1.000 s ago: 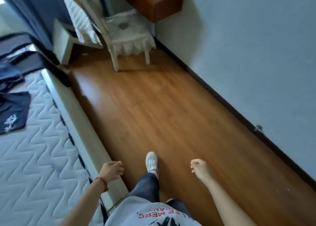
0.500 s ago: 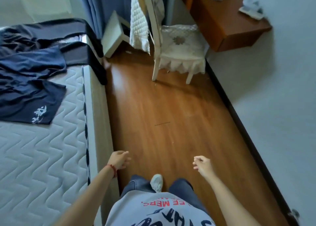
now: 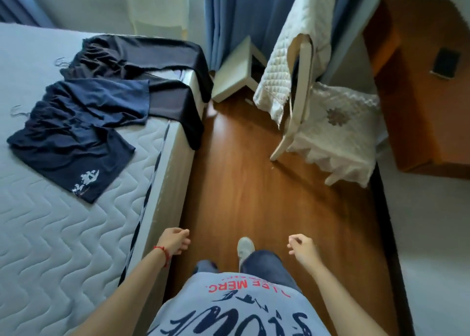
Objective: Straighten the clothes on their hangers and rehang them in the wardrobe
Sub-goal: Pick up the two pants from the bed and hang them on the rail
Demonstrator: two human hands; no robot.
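Your left hand (image 3: 175, 240) and right hand (image 3: 302, 250) hang well apart over the brown wooden floor (image 3: 254, 195), each with fingers loosely curled and holding nothing. The dark clothes lie well ahead of your hands and to the left, on the grey quilted mattress (image 3: 50, 234) of the bed. Nearest you is a navy T-shirt with a white print at its hem (image 3: 73, 155), spread flat but creased. A second plain navy garment (image 3: 101, 104) overlaps it beyond. Farthest away, a black garment (image 3: 152, 60) is rumpled, one end draping over the bed's corner towards the floor. Thin wire hanger hooks (image 3: 17, 111) poke out at the clothes' far left ends. A white wooden chair with a quilted cover (image 3: 305, 86) stands ahead to the right.
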